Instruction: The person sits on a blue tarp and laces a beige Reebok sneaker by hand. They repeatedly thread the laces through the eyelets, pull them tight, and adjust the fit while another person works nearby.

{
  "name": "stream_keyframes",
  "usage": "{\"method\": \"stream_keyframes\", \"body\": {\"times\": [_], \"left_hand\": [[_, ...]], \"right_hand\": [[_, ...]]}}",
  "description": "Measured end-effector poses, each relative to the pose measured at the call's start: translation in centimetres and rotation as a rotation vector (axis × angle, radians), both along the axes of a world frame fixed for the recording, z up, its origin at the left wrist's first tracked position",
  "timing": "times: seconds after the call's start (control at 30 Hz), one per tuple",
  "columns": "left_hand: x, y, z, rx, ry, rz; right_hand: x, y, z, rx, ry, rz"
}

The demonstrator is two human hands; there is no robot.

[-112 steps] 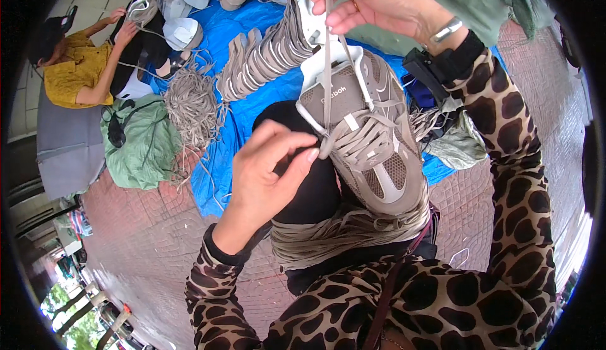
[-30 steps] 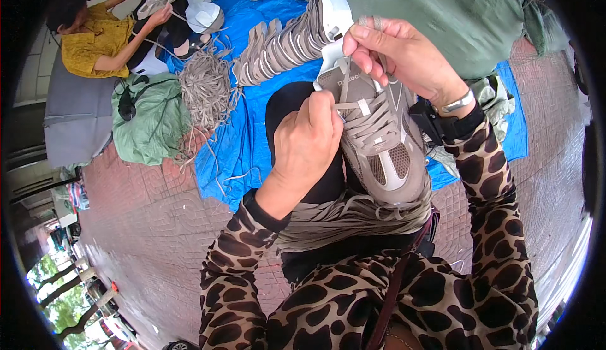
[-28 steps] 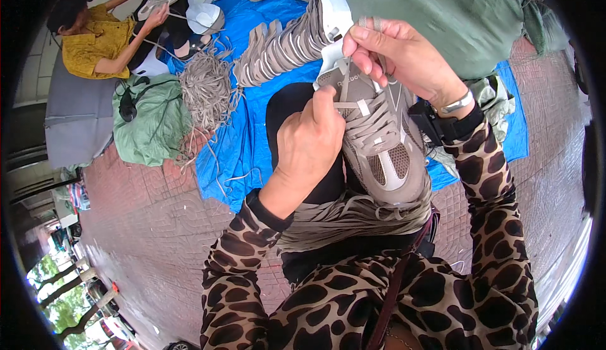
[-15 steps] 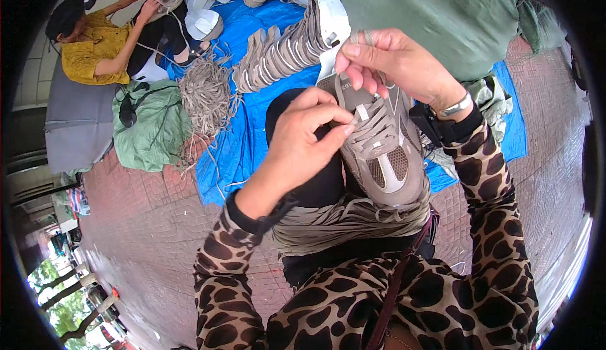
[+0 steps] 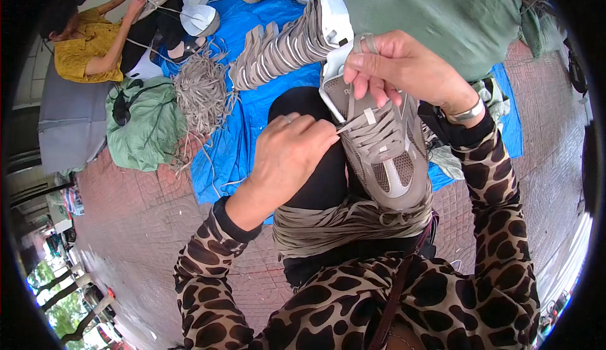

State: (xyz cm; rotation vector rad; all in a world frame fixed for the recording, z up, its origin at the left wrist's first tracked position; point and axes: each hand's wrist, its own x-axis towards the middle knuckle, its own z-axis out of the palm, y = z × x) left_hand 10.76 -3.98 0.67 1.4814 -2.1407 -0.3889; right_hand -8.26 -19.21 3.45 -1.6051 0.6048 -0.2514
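A taupe mesh sneaker point(image 5: 407, 189) rests on my lap with its toe toward me. Flat grey-beige shoelace point(image 5: 372, 136) crisscrosses its front, below the tongue. My left hand point(image 5: 284, 157) is closed, pinching a lace end at the left row of eyelets. Over the shoe's collar, my right hand point(image 5: 413, 66) has lace looped round a finger and its thumb pressed in; part of its grip is hidden. A thick bundle of loose laces point(image 5: 334, 230) lies across my thighs, under the toe.
A nested row of shoe uppers point(image 5: 278, 59) lies on the blue tarp point(image 5: 252, 113). Left of it are a lace heap point(image 5: 203, 91) and a green sack point(image 5: 148, 129). A co-worker point(image 5: 88, 50) in yellow handles another shoe. A large green sack point(image 5: 435, 9) stands beyond my right hand.
My left hand has drawn slightly left, pulling the lace out from the eyelets. The right hand has shifted slightly right and down, still with lace in its fingers.
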Motion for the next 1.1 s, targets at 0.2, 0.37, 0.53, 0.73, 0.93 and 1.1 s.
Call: {"method": "stream_keyframes", "body": {"times": [0.2, 0.37, 0.53, 0.73, 0.93, 1.1], "left_hand": [[0.4, 0.1, -2.1, 0.078, 0.249, 0.117], [1.2, -3.1, -0.9, -0.044, 0.427, 0.177], [-0.2, -6.9, -0.2, 0.227, 0.758, -0.177], [1.1, -7.2, 2.2, 0.273, 1.368, -0.282], [1.3, -5.5, 6.0, -0.088, 0.881, -0.063], [4.7, -2.8, 7.0, 0.271, 1.615, -0.075]], "right_hand": [[-0.5, -1.7, -0.1, -0.039, -0.179, -0.373], [-0.1, -2.3, 1.3, 0.025, -0.294, -0.322], [2.5, -2.0, 6.1, -0.043, -0.198, -0.024], [1.1, -1.7, 10.5, -0.907, 0.38, -0.118], [0.3, 3.2, 3.8, -0.563, -0.229, 0.054], [-6.1, -0.9, 3.2, 0.332, -0.889, -0.026]]}}
